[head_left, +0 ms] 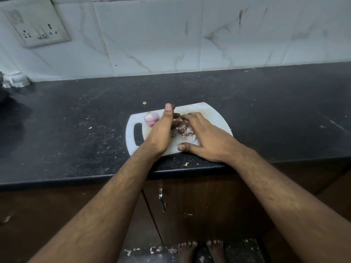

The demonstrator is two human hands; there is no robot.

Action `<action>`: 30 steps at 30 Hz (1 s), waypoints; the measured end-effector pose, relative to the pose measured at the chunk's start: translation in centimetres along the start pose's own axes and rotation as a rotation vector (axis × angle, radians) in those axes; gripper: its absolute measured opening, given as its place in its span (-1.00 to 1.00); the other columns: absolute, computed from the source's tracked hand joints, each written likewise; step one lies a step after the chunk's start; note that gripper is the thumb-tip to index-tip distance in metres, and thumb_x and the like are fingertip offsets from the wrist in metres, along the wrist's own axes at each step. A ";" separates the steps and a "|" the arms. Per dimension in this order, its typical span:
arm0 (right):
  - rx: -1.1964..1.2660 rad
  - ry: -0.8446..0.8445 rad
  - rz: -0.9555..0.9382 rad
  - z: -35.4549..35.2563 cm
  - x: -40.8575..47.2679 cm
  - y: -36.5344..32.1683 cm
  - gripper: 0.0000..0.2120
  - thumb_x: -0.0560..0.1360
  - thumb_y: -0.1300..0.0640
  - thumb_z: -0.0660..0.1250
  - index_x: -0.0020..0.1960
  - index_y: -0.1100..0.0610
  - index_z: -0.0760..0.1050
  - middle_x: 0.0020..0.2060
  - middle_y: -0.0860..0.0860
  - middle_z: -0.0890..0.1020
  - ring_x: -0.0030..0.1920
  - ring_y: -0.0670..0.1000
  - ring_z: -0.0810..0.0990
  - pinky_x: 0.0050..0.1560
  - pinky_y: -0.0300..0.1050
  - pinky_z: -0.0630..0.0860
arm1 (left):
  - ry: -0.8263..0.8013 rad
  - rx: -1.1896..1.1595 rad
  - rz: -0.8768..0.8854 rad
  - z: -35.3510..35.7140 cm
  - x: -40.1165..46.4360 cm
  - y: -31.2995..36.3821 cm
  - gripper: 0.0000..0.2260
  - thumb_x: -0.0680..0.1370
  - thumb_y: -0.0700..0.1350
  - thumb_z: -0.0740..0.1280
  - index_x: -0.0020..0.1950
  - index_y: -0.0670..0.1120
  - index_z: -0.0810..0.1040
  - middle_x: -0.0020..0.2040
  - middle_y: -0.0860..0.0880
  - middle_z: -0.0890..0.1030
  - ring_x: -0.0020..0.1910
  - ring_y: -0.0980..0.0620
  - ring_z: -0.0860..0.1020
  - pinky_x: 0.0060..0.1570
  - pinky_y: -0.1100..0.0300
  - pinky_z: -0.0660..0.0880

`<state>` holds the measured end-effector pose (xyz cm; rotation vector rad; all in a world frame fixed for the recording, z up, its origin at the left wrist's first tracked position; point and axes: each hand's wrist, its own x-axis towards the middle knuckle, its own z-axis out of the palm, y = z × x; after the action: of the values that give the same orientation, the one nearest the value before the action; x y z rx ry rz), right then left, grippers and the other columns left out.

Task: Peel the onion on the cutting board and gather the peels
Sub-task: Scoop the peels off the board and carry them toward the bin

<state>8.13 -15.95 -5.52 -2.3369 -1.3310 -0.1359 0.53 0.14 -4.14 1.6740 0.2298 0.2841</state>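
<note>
Onion [151, 119] peeled, pink-white (peels [183, 128] heaped between open left hand [160, 135] and open right hand [206, 137]).

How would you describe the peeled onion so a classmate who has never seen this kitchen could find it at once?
Find the white cutting board on the black counter. The onion sits at its handle end, left of both hands. It is round, glossy and pink, unlike the dry, crumpled peels heaped between the hands.

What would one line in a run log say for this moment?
stage: gathering peels | onion: peeled, on cutting board | left hand, right hand: open, cupping peels
</note>
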 end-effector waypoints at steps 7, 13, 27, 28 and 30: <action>0.048 0.043 0.111 0.3 2.6 -0.4 -0.35 0.58 -0.30 0.17 0.52 0.05 0.21 0.40 0.03 0.37 0.30 0.03 0.48 0.22 0.05 0.49 | 0.027 -0.012 0.019 0.0 -0.1 0.1 -0.62 0.69 0.24 -0.09 -0.10 0.23 0.47 -0.25 0.41 0.61 -0.14 0.51 0.55 0.31 0.20 0.43; 0.027 0.108 0.196 0.5 4.6 0.4 -0.50 0.60 -0.29 0.15 0.31 0.06 0.46 0.18 0.02 0.54 0.19 0.05 0.54 0.14 0.06 0.51 | -0.064 -0.043 0.027 -0.3 0.1 0.1 -0.66 0.61 0.37 -0.06 0.10 0.25 0.40 -0.06 0.39 0.52 -0.18 0.66 0.47 -0.02 0.57 0.38; 0.165 -0.062 -0.162 0.7 1.9 -2.1 -0.74 0.62 0.01 0.32 0.26 0.03 0.62 0.26 -0.18 0.57 0.19 -0.14 0.59 0.21 -0.09 0.55 | -0.054 -0.136 -0.003 -0.6 0.3 0.0 -0.05 0.35 0.62 0.01 0.59 0.08 0.29 0.61 0.10 0.29 0.57 0.16 0.24 0.57 0.12 0.12; 0.175 -0.052 -0.190 0.6 1.8 -2.0 -0.77 0.62 0.06 0.35 0.22 0.06 0.66 0.24 -0.15 0.60 0.17 -0.15 0.60 0.20 -0.14 0.54 | -0.052 -0.106 0.012 -0.5 0.3 -0.1 -0.08 0.39 0.61 -0.02 0.58 0.07 0.30 0.60 0.11 0.30 0.58 0.17 0.23 0.59 0.10 0.10; 0.197 -0.042 -0.210 0.4 1.5 -2.0 -0.81 0.59 0.11 0.40 0.16 0.11 0.69 0.20 -0.13 0.63 0.14 -0.16 0.61 0.17 -0.22 0.53 | -0.066 -0.044 0.026 -0.4 0.2 -0.2 -0.11 0.45 0.57 -0.08 0.56 0.02 0.35 0.57 0.07 0.37 0.55 0.16 0.29 0.60 0.05 0.13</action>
<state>7.24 -13.74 -4.75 -2.0447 -1.5352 -0.0185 0.61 0.62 -4.27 1.6408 0.1514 0.2519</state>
